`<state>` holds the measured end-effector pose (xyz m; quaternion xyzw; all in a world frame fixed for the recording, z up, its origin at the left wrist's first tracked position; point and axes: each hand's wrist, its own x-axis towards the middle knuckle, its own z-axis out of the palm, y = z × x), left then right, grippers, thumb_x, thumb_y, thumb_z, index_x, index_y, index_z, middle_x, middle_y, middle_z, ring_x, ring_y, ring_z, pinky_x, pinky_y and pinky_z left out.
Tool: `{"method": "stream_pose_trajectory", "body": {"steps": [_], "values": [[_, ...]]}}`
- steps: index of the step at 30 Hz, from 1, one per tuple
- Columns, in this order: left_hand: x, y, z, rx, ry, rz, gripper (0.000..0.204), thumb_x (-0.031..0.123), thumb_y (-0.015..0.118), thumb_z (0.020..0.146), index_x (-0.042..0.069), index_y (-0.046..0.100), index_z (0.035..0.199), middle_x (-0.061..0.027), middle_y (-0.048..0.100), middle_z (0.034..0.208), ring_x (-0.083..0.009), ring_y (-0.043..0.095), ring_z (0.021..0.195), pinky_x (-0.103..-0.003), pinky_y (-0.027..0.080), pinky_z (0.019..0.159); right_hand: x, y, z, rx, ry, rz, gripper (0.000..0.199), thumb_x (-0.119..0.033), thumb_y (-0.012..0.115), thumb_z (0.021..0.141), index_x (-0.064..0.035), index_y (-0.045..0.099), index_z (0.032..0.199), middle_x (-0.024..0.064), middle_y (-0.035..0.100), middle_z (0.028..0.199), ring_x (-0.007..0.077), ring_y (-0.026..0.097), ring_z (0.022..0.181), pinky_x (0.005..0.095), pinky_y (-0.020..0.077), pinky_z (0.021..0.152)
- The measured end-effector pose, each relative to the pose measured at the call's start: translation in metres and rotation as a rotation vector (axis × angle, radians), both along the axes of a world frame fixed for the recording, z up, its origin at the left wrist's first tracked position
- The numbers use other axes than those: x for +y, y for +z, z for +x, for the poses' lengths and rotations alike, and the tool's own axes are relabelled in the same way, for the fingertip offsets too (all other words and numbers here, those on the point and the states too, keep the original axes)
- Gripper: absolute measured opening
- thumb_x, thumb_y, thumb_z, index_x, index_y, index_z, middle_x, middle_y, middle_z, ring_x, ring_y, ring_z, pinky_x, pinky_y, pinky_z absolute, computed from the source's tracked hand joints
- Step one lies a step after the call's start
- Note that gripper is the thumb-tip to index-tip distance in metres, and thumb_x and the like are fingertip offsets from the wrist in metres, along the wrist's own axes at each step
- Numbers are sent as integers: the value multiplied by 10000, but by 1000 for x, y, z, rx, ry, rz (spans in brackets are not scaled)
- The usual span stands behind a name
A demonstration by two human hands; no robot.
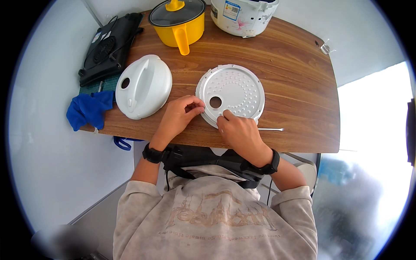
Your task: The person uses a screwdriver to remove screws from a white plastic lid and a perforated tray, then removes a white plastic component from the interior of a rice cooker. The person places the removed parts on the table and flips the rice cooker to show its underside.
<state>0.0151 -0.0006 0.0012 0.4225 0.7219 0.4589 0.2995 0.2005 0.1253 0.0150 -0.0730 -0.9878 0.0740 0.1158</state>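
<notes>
A round silvery dimpled inner lid (242,84) with one round hole lies on the wooden table in front of me. My left hand (184,113) is at its left rim, with thumb and fingertips pinched on the edge near the hole. At the lower rim my right hand (240,132) is closed, fingers curled; what they grip, if anything, is hidden. A thin metal screwdriver shaft (272,129) sticks out to the right from beside that hand; its other end is out of sight. Left of my left hand rests a white oval outer lid (149,86) with a moulded handle.
At the back stand a yellow pot (186,32) with a glass lid and a white rice cooker body (242,21). A black device (106,47) and a blue cloth (90,110) occupy the left side. A small clear item (326,47) sits at the far right edge.
</notes>
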Motion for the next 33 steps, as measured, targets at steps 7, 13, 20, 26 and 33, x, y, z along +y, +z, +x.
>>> {"method": "stream_pose_trajectory", "body": {"steps": [7, 13, 20, 26, 33], "values": [[-1, -1, -1, 32, -11, -17, 117, 87, 698, 939, 11, 713, 1027, -80, 712, 1001, -169, 679, 873, -280, 540, 812, -1, -2, 0, 5, -10, 8, 85, -54, 650, 808, -58, 569, 785, 75, 564, 798, 237, 672, 579, 339, 519, 491], [-4, -4, 0, 49, 10, 25, 120, 83, 695, 943, 11, 712, 1037, -73, 712, 1005, -161, 679, 859, -269, 546, 797, -2, -2, 0, 16, -16, 19, 87, -61, 648, 815, -63, 567, 784, 75, 564, 799, 236, 673, 580, 341, 518, 489], [-3, -1, 2, 3, 10, 5, 135, 83, 724, 923, 10, 700, 1033, -65, 708, 993, -149, 678, 842, -268, 552, 779, -2, -3, 0, 15, -21, 14, 86, -71, 645, 823, -67, 568, 786, 75, 563, 800, 237, 668, 576, 344, 519, 489], [-2, -9, 0, 40, 18, 36, 139, 88, 725, 920, 16, 726, 1039, -69, 703, 977, -153, 674, 836, -267, 545, 769, -2, -4, 0, 13, -19, 16, 82, -66, 642, 824, -63, 567, 792, 76, 564, 807, 239, 669, 579, 344, 522, 493], [-3, -11, -1, 73, 12, 39, 150, 96, 714, 932, 32, 754, 1062, -64, 708, 992, -153, 672, 855, -258, 539, 777, -2, 0, 0, 8, -11, 11, 84, -63, 643, 820, -58, 562, 796, 77, 561, 810, 237, 673, 585, 344, 523, 495]]}}
